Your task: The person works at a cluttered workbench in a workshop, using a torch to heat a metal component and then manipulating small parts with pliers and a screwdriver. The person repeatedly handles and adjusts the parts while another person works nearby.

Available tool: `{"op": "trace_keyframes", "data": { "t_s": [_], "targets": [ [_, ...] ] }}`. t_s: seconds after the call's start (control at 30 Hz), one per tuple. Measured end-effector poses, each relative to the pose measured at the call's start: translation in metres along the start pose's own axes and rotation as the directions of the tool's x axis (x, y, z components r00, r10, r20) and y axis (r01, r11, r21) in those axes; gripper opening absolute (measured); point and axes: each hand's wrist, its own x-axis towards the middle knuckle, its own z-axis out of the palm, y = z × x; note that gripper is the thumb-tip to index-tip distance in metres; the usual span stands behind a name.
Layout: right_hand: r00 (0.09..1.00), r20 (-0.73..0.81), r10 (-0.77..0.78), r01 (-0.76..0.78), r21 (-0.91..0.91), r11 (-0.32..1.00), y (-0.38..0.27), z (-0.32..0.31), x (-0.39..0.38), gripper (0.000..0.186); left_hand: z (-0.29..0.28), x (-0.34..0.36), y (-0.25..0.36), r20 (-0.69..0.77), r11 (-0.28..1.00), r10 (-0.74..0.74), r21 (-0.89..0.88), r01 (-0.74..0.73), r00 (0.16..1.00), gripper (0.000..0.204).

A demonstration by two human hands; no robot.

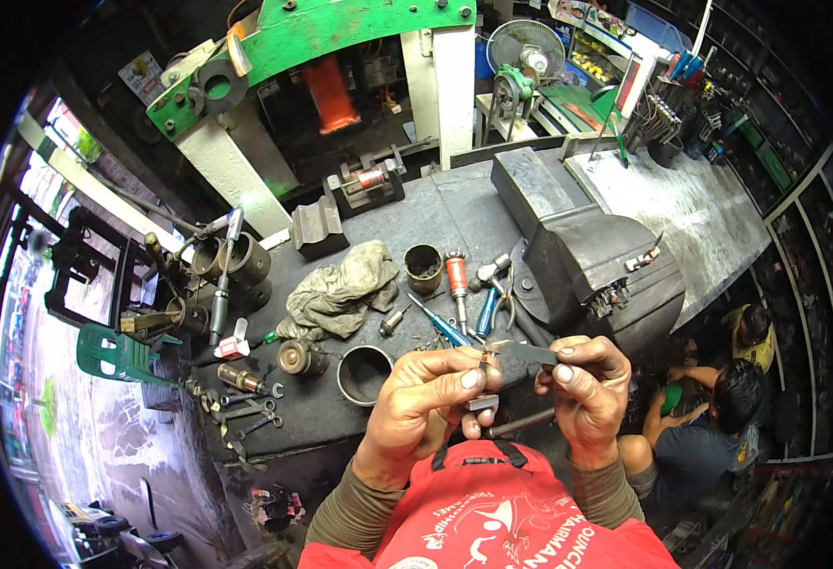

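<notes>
A: What's the biggest thing out there?
B: The bench [450, 204], dark and broad, running under the vise [578, 251] and out past its left side!
A: And towering at the back?
B: The press [369, 30], green across the top with pale legs, beyond the vise and off to its left. The vise itself sits dark and heavy on the bench.
A: Anything soft in play?
B: The rag [345, 289], a crumpled grey-green heap, well to the left of the vise.
A: Now the hands!
B: Both up on the near side of the vise. The left hand [435, 403] is near-left of it, the right hand [587, 389] straight in front.
A: Smaller still?
B: The can [425, 284], upright left of the vise, and the red tool [456, 275] between the two.
A: Now, those fingers!
B: Right thumb and forefinger pinch one end of the strip [526, 353], thin, flat and grey, held up just nearside of the vise! Left thumb and forefinger press together by its other end; I can't tell whether they grip it.
A: And the smallest?
B: The metal piece [482, 403], silvery, held among the left hand's curled fingers, nearside of the vise.
</notes>
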Motion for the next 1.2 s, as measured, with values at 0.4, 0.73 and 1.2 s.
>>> {"op": "trace_keyframes", "data": {
  "t_s": [0.4,0.73,1.2],
  "targets": [
    [1.0,0.004,-0.017,0.017,-0.052,0.998,-0.0031,-0.0027,-0.001,0.014,0.004,-0.0012,-0.0032,-0.028,0.993,0.053,0.106,-0.05,0.998,0.02],
    [0.999,-0.018,-0.034,0.033,-0.055,0.998,-0.0069,-0.0048,-0.0039,0.014,0.0038,-0.0014,-0.004,0.01,0.995,0.03,0.09,-0.03,1.0,0.022],
    [0.999,-0.027,-0.039,0.038,-0.04,0.998,-0.0091,-0.0084,-0.0078,0.015,0.0043,0.001,-0.0078,0.035,0.998,0.021,0.06,-0.023,0.999,0.021]
  ]
}}
